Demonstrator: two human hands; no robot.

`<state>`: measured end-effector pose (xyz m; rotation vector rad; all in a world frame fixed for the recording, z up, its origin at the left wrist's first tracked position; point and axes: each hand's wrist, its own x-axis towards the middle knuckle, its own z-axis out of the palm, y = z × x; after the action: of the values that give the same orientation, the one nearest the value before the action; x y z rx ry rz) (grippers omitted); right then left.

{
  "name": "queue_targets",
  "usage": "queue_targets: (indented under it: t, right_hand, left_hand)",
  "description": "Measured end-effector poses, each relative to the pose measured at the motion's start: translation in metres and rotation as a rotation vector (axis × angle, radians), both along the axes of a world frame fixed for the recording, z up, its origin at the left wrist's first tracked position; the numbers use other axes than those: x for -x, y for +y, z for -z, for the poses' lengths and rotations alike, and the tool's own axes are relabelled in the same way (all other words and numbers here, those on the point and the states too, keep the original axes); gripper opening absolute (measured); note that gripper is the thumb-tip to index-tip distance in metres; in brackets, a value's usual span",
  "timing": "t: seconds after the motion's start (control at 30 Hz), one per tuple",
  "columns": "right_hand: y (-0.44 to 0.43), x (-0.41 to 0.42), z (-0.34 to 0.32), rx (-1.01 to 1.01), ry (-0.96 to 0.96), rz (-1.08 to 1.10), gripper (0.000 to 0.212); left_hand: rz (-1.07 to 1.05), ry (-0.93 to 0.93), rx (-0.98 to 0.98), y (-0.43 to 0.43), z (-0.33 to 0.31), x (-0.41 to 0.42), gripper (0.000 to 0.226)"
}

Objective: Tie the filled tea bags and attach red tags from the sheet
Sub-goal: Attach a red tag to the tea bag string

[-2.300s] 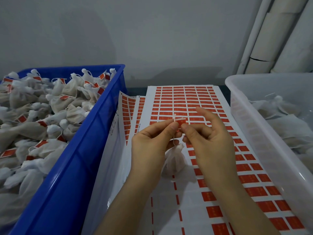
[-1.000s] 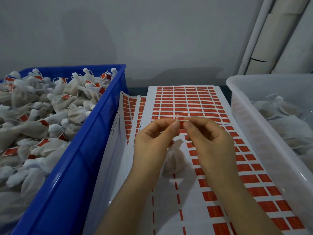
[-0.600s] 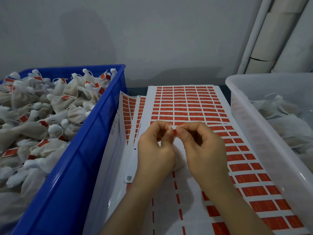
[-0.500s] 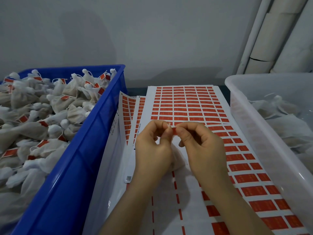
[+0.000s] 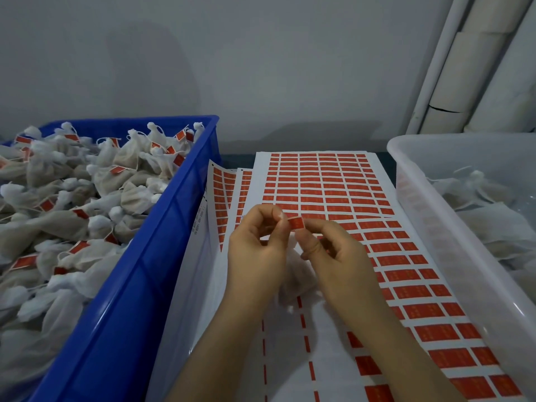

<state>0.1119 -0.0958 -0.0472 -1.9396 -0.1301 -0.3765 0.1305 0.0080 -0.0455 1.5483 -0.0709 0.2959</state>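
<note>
Small red rectangular paper tag (image 5: 296,222) now flat & fully visible vs 0.5 s ago. Left hand (image 5: 256,253) & right hand (image 5: 338,256) both pinch it above white mesh tea bag (image 5: 295,278).

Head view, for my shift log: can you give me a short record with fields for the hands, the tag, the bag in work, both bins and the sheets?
left hand: pinches the red tag
right hand: pinches the same tag
red tag: held above the sheets
tea bag: under the hands, mostly hidden
blue bin: left side, piled with tagged bags
clear bin: right side, white bags with no tags visible
tag sheets: between the bins, near rows partly stripped
</note>
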Motion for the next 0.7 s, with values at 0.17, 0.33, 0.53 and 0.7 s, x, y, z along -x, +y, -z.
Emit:
queue_targets:
  t: [0.17, 0.33, 0.53, 0.7]
  right_hand:
    - [0.001, -0.004, 0.007, 0.111, 0.030, -0.038, 0.028]
    - [-0.007, -0.008, 0.018, 0.222, 0.105, -0.063, 0.018]
    - [-0.013, -0.009, 0.008, 0.065, 0.118, 0.007, 0.011]
    - [-0.026, -0.008, 0.000, -0.154, 0.106, 0.093, 0.005]
  left_hand:
    - [0.000, -0.020, -0.071, 0.003, 0.001, -0.001, 0.020]
    - [0.022, 0.071, 0.188, 0.009, -0.003, -0.003, 0.009]
    - [0.051, 0.345, 0.463, 0.017, -0.007, -0.010, 0.020]
    - [0.200, 0.403, 0.280, 0.025, -0.017, -0.011, 0.037]
